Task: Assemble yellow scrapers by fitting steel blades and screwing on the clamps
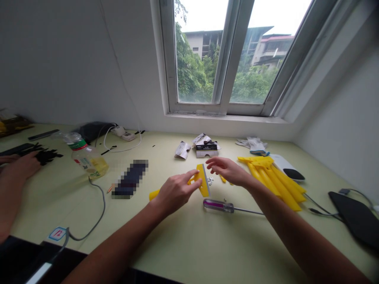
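Note:
My left hand (pixel 177 191) is closed around a yellow scraper (pixel 203 188), whose flat head carries a grey strip along its right edge. The rounded end of its handle sticks out behind my palm. My right hand (pixel 226 170) hovers just right of the scraper's head, fingers loosely bent and apart, with nothing visible in them. Beneath it lies a small heap of silvery metal pieces (pixel 210 180), probably nuts, beside a few little yellow pieces (pixel 222 179). A screwdriver (pixel 218 205) with a clear and purple handle lies in front, its shaft partly behind my right forearm.
Several yellow handles (pixel 274 181) are stacked at the right, near gloves (pixel 253 145) and a white device (pixel 287 167). Torn small boxes (pixel 206 149) lie toward the window. Leftward are a pixelated dark object (pixel 130 179), a bottle (pixel 89 157), a cable (pixel 103 205) and another person's hand (pixel 28 165).

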`<state>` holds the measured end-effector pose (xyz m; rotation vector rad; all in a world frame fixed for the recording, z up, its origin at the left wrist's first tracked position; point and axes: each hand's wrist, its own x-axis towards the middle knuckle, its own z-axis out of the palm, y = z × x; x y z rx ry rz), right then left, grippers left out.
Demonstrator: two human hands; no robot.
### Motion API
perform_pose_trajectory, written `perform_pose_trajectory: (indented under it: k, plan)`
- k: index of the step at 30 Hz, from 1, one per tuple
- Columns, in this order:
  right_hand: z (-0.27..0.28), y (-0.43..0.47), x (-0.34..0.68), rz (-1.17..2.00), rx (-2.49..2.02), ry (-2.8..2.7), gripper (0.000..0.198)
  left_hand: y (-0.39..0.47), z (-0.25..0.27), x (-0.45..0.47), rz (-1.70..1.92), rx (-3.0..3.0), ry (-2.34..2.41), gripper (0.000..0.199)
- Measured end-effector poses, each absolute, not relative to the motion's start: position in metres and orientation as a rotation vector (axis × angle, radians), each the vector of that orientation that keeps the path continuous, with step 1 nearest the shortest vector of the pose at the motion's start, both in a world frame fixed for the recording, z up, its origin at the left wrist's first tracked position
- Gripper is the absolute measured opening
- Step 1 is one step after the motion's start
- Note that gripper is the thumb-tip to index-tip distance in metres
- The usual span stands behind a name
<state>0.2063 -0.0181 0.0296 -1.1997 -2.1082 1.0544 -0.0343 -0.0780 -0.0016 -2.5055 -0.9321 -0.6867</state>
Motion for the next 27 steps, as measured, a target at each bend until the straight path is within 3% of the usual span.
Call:
perform_pose_trajectory:
  k: [3,7,27]
  plan:
    - [0.018,-0.013,0.211,0.654,-1.360,-2.356,0.020,-0.070,0.006,-0.048,-0.780,-2.413,-1.090,0.024]
    - [0.000,-0.012,0.197,0.402,-1.387,-2.477,0.023,-0.062,0.012,-0.060,-0.775,-2.322,-1.199,0.020]
    - [-0.015,0.007,0.157,-0.116,-1.444,-2.697,0.024,-0.063,0.004,-0.051,-0.653,-2.410,-1.171,0.024]
